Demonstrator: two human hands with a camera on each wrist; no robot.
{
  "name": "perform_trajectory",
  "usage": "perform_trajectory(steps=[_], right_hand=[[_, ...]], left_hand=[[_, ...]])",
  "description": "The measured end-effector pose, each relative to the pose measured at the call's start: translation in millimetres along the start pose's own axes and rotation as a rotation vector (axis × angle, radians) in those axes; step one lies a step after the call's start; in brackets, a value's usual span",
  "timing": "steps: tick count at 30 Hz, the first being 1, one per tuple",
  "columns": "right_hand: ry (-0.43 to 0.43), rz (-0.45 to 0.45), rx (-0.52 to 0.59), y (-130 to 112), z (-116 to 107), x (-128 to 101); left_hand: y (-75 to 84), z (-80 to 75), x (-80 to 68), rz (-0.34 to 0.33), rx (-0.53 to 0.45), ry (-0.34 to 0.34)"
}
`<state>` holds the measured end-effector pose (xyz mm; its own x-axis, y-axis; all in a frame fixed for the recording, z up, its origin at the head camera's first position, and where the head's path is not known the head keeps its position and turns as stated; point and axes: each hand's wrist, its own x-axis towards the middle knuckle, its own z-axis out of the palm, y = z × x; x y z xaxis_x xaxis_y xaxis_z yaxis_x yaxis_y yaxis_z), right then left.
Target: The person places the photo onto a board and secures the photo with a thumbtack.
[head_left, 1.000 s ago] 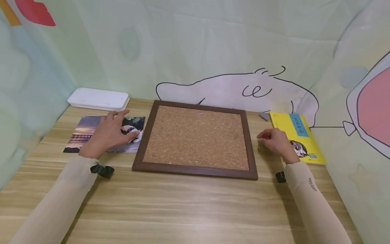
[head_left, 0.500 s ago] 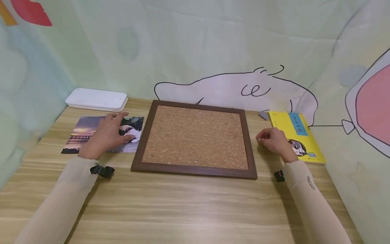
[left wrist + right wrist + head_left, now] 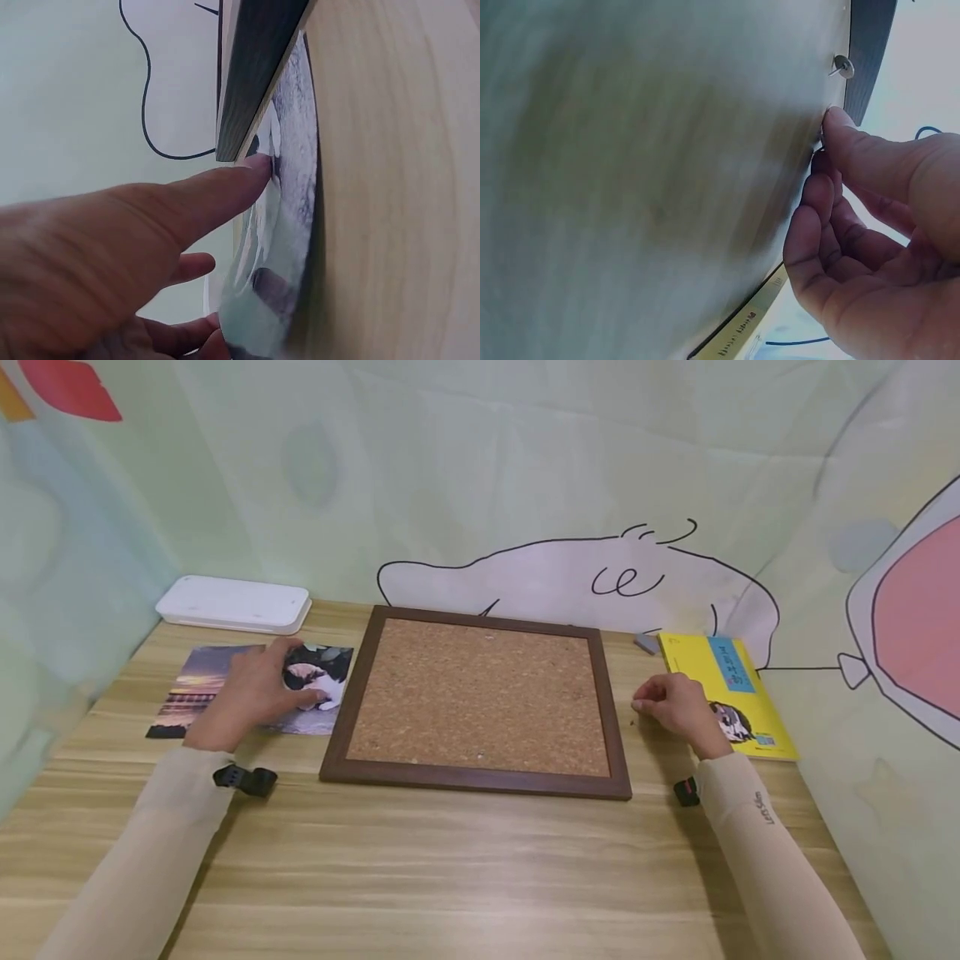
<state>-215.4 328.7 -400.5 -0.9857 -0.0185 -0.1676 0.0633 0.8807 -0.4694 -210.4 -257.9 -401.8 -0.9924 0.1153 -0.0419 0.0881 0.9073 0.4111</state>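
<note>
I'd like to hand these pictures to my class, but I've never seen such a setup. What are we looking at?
There is no machine here, only a person's two bare hands. The wide picture comes from a camera worn on the head, looking forward and down. The two close, sideways-looking pictures come from cameras on each wrist.

On the wooden table lie a framed cork board, a white case, a yellow book, a sunset picture and an animal picture.

The left hand has its thumb on the animal picture. The right hand reaches down near a thumbtack; whether its fingertips hold something is too small to tell.
</note>
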Motion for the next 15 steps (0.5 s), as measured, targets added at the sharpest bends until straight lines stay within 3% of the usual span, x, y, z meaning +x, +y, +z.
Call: perform_trajectory(steps=[5,11,15], right_hand=[[0.000,0.006,0.005,-0.5,-0.3,0.1],[0.013,0.004,0.025,-0.9,-1.2,-0.8],[0.031,0.013,0.028,-1.7,-2.1,-2.1]], left_hand=[[-10.1,-0.9,1.6,0.003,-0.051,0.015],[-23.9,-2.9,0.8,0.042,-0.126,0.093],[-29.5,-3.0,-1.0,0.013,-0.168,0.113]])
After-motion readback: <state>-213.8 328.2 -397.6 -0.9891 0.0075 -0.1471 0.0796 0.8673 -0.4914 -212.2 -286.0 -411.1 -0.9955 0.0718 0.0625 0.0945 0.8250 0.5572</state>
